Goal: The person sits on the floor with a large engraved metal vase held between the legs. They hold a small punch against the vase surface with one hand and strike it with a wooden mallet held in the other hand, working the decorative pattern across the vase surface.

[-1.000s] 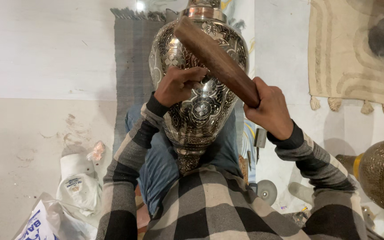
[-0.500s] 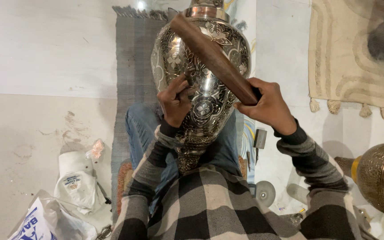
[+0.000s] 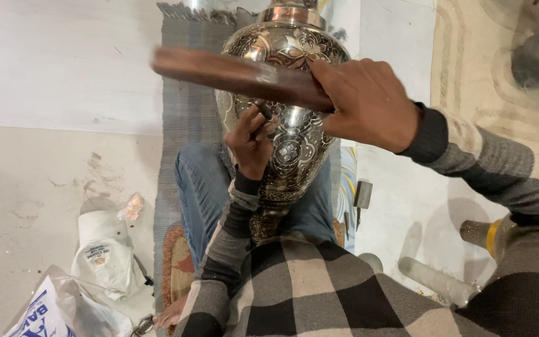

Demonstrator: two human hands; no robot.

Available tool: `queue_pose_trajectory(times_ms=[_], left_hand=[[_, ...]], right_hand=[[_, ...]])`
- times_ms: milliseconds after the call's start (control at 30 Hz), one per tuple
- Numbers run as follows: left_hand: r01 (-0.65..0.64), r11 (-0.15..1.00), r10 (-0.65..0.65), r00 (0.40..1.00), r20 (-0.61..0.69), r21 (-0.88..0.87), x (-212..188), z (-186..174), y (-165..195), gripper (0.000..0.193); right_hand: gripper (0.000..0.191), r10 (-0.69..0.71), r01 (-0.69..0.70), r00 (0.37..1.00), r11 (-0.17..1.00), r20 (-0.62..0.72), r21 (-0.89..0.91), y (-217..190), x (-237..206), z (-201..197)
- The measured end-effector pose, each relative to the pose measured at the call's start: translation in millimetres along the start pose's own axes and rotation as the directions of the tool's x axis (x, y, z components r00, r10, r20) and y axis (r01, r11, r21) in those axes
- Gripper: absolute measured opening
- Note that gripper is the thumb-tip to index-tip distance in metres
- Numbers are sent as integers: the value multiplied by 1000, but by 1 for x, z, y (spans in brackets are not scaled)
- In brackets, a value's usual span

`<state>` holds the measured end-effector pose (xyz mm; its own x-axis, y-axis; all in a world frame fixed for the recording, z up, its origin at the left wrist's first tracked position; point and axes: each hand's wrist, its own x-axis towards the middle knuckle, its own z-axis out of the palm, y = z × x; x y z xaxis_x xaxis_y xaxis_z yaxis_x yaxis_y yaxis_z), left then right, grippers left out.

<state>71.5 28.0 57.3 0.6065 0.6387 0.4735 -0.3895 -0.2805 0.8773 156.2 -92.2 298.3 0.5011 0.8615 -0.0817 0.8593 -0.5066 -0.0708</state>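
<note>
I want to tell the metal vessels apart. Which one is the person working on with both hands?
The large engraved silver vase on the lap, touched by the left hand. The other vessel, with a gold band, lies untouched at the right edge.

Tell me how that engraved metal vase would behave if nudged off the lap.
The vase looks rigid, probably heavyish. Its polished skin may be slippery. The rounded belly above a narrow foot suggests it would roll; it lies across the jeans, steadied by the left hand.

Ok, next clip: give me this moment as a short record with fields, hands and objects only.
setting: person seated on a grey mat
main object: engraved metal vase resting between the knees
left hand: holds a thin tool against the vase
right hand: grips a wooden stick above the vase
nearby: white plastic bags at left
</note>
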Motion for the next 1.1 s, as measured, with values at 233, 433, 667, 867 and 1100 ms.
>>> queue_pose_trajectory(times_ms=[233,433,667,867,1100], left_hand=[[-18,999,19,1000,22,-42,2,-5,4,36],[12,994,-13,1000,12,106,4,-3,1,29],[12,1000,-10,998,62,-27,4,-5,3,37],[-42,999,42,995,86,-3,9,-6,0,39],[-20,997,30,992,126,-77,11,-6,2,32]], right_hand=[[66,-131,122,986,989,-106,-85,7,2,6],[65,-191,172,954,980,-230,-103,0,-3,9],[47,33,-33,999,999,5,-26,5,-2,13],[44,35,-35,999,999,30,-12,8,-4,18],[49,49,-52,997,997,68,51,21,-9,22]])
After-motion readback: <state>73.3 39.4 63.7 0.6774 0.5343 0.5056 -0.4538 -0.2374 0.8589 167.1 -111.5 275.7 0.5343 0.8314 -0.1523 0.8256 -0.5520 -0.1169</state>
